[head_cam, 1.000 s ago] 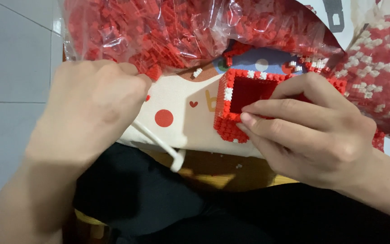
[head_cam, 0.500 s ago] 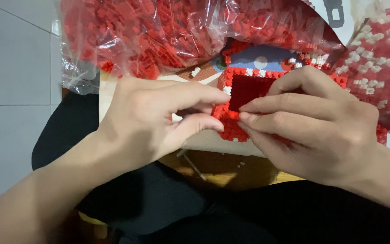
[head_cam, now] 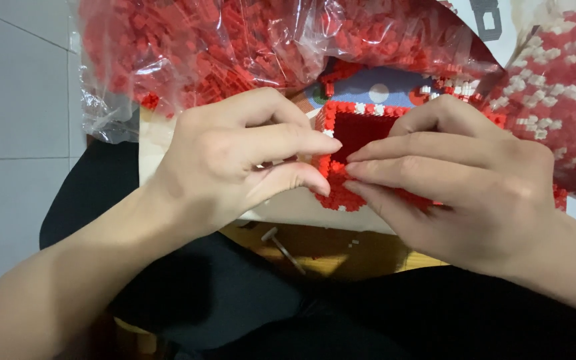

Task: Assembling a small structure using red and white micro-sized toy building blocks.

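- Overhead, large clear bag of loose red bricks (head_cam: 235, 47) slumped against the far edge of the small red brick model (head_cam: 361, 167); likely to slide onto it if nudged by a knuckle.
- Further right, second bag of red and white bricks (head_cam: 555, 100) crowding the same spot; same hazard.
- Centrally, model resting on pale printed sheet (head_cam: 161, 143) across the lap, no firm worktop seen beneath; risk of tilting under pressure.
- Left hand (head_cam: 235, 160): grip narrow, thumb and forefinger pinched at the model's near-left corner; contents too small to tell.
- Right hand (head_cam: 461, 180): grip closed on the model's right wall; excess squeeze could split rows.
- Below, small pale tool (head_cam: 281, 247) lying loose, prone to rolling away.
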